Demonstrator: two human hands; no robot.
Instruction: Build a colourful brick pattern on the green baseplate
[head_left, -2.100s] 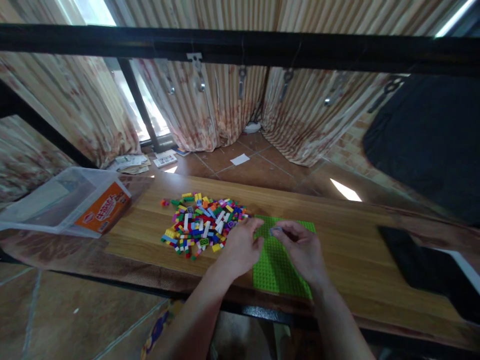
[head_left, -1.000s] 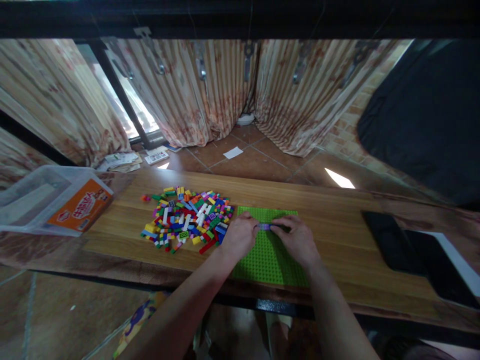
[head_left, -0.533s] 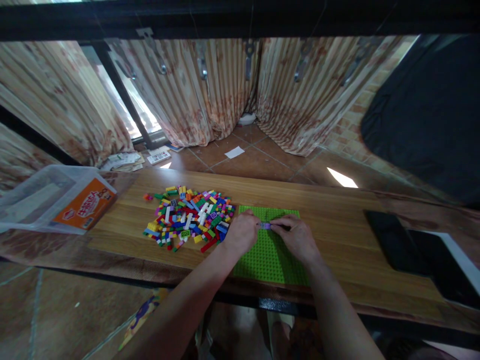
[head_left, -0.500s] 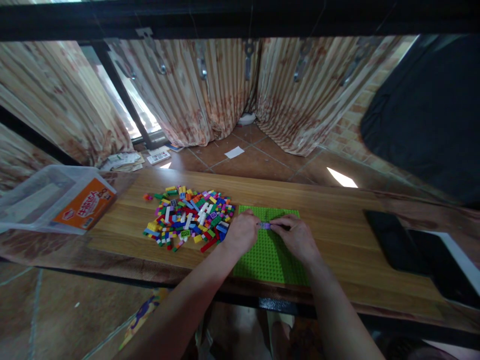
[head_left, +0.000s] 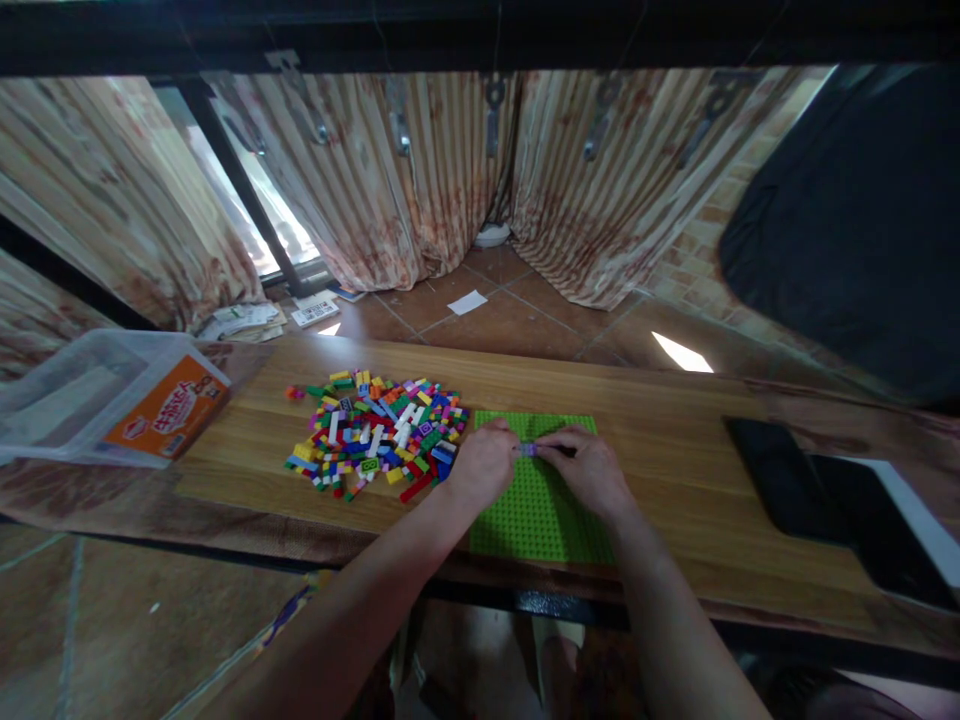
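Between the fingertips of both hands is a small row of purple and greyish toy bricks (head_left: 528, 450), over the upper part of a green studded baseplate (head_left: 544, 530). My left hand (head_left: 487, 462) is closed, its thumb and fingers pinching the left end of the row. From the other side my right hand (head_left: 589, 468) pinches the right end with thumb and forefinger. Fingers partly cover the bricks, so their exact shape cannot be made out. A pile of mixed coloured bricks (head_left: 382, 432) lies just left of the baseplate and my left hand.
The wooden board (head_left: 660, 450) carries the baseplate and the pile. At the far left stands a clear plastic tub (head_left: 82, 400) with an orange label. Two dark flat objects, one a black slab (head_left: 784, 480), lie at the right. Beyond the table are striped curtains (head_left: 442, 190).
My right hand's fingers have come slightly closer to the left hand along the brick row. The view has shifted a little; otherwise both hands stay in place.
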